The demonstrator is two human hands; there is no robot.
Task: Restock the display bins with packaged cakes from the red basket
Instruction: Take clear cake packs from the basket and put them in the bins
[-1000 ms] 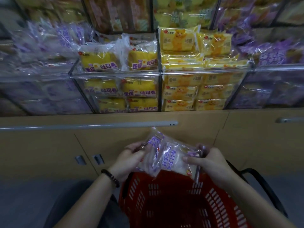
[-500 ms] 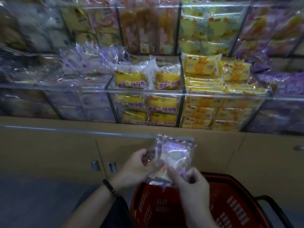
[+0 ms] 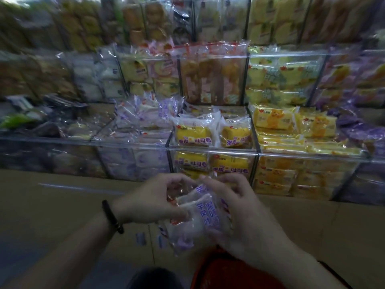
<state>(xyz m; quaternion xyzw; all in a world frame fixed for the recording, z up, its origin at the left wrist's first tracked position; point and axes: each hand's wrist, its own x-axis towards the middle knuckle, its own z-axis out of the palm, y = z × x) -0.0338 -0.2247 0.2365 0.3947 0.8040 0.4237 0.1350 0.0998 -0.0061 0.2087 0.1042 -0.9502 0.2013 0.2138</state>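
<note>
We hold the clear-wrapped white cake packets with purple lettering (image 3: 200,213) between left hand (image 3: 150,202) and right hand (image 3: 235,213), fingers closed around them, above the red plastic basket (image 3: 225,274). We judge this two-handed grip steadies them for the matching clear acrylic bin of purple-lettered packets (image 3: 141,130).

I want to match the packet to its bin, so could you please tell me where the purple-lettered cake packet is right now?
The purple-lettered cake packet is low in the centre of the head view, gripped between the left hand and the right hand, above the red basket.
</note>
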